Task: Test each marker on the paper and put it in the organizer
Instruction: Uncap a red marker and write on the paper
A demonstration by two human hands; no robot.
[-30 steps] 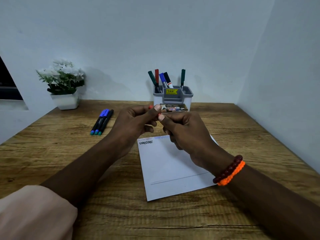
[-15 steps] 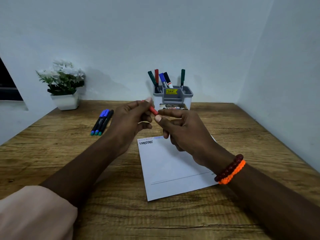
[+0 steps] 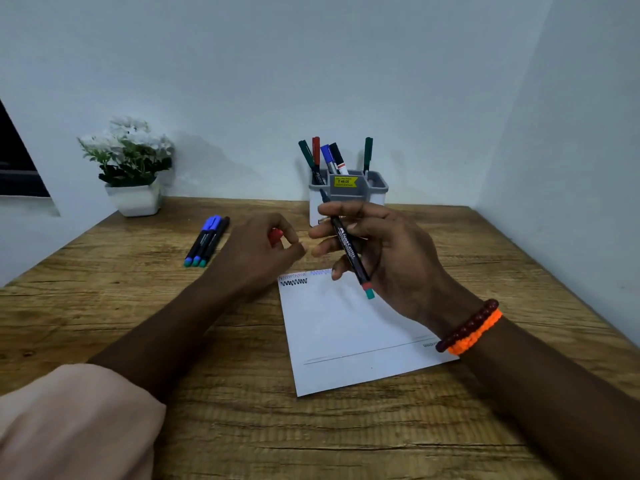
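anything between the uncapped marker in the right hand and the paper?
Nothing visible. The right hand holds the marker above the paper's far edge; the left hand, gripping the red cap, sits off to the side.

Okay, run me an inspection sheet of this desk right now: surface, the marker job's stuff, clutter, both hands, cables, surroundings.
Surface: wooden table, grain visible.
Job's things: paper with scribbles along its top edge; black marker uncapped, tip pointing away; red cap; three markers lying side by side at the left; grey organizer at the back holding five markers.
Clutter: nothing seen.
Grippers: left hand pinches the red cap; right hand holds the black marker above the paper.
Cables: nothing seen.
Surroundings: potted white flowers at back left; pale walls behind and right.
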